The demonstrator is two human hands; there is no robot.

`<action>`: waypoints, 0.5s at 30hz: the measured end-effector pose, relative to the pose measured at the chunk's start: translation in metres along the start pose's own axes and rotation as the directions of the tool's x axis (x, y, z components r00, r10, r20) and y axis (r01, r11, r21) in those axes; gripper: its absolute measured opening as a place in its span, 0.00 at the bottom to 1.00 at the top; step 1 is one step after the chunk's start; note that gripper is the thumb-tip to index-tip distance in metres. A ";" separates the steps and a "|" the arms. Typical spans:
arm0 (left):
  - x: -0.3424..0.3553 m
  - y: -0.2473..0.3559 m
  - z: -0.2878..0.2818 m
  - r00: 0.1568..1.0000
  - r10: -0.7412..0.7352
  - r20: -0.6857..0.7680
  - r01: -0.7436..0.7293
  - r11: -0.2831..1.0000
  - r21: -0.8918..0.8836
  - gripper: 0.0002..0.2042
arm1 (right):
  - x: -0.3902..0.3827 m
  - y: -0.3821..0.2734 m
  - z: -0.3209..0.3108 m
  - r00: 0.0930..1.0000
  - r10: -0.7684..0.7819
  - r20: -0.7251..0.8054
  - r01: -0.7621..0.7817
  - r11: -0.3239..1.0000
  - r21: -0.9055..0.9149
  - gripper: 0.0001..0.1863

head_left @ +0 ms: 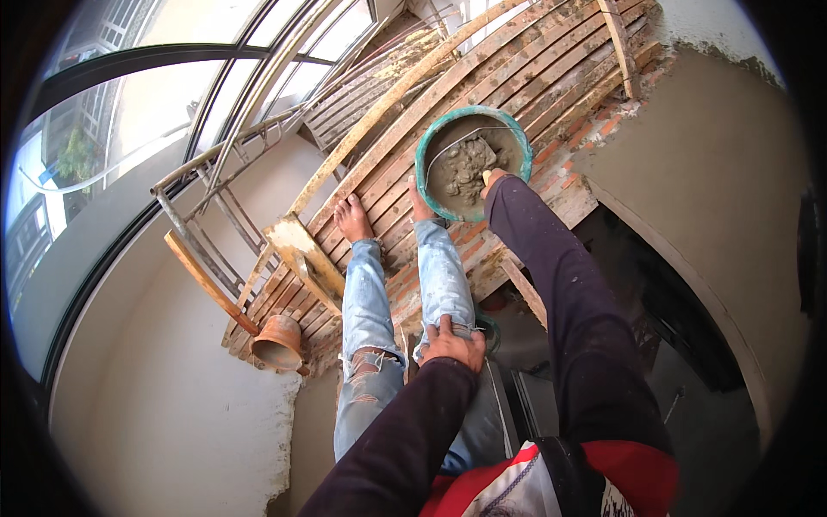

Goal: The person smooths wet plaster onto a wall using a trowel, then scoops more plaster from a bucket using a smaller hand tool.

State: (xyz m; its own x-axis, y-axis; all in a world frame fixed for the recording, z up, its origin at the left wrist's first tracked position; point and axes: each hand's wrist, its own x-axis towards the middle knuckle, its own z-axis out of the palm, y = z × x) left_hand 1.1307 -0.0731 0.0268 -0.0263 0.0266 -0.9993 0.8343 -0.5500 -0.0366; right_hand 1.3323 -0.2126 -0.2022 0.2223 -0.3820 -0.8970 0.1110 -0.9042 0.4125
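Observation:
A round green tub (pixel 419 164) of wet grey mortar (pixel 463 177) stands on slatted wooden planks just beyond my feet. At its right inner edge, my right hand (pixel 494 178) is closed around what looks like the handle of a trowel (pixel 484 152); its blade is mostly hidden in the mortar, and the dark sleeve covers much of the hand. My left hand (pixel 455 345) rests on my right knee over torn, faded jeans (pixel 444 284), fingers spread and nothing in them. My bare feet are on the planks, the right one beside the tub.
A brown bucket (pixel 277 343) lies tipped at the left end of the planks (pixel 396 185). Metal scaffold bars (pixel 211 194) and a wooden piece (pixel 301 254) stand beyond my left foot. To the right, a plastered surface (pixel 689 155) borders a dark opening (pixel 663 293) below.

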 end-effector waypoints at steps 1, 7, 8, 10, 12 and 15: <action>0.000 0.002 0.000 1.000 -0.014 0.003 0.014 1.000 -0.003 0.35 | -0.011 0.006 0.008 1.000 -0.020 -0.015 0.021 1.000 0.022 0.23; 0.001 0.002 -0.002 0.998 -0.056 -0.029 0.056 0.998 -0.002 0.34 | -0.077 0.029 0.052 0.989 -0.060 -0.134 0.063 0.998 0.021 0.28; -0.002 0.006 -0.005 0.999 -0.037 -0.009 0.037 0.999 -0.003 0.34 | -0.066 0.032 0.054 0.988 -0.052 -0.143 0.055 0.998 0.021 0.28; -0.003 0.006 -0.008 1.000 -0.021 0.007 0.022 1.000 -0.009 0.34 | -0.035 0.026 0.058 0.975 -0.020 -0.220 0.036 0.997 0.069 0.19; -0.002 0.002 -0.007 1.000 0.012 0.009 -0.012 1.000 -0.021 0.35 | -0.026 0.007 0.039 0.980 0.012 -0.201 0.027 0.981 0.193 0.18; -0.005 0.009 -0.011 0.999 0.052 0.017 -0.051 0.997 -0.050 0.35 | 0.009 0.024 0.047 0.985 -0.006 0.174 -0.140 0.567 0.812 0.07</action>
State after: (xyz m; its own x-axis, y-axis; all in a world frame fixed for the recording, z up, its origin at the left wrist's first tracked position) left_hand 1.1442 -0.0687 0.0315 0.0078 -0.0158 -0.9998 0.8613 -0.5079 0.0147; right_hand 1.2918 -0.2467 -0.2077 0.0498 -0.4043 -0.9133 -0.7547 -0.6142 0.2307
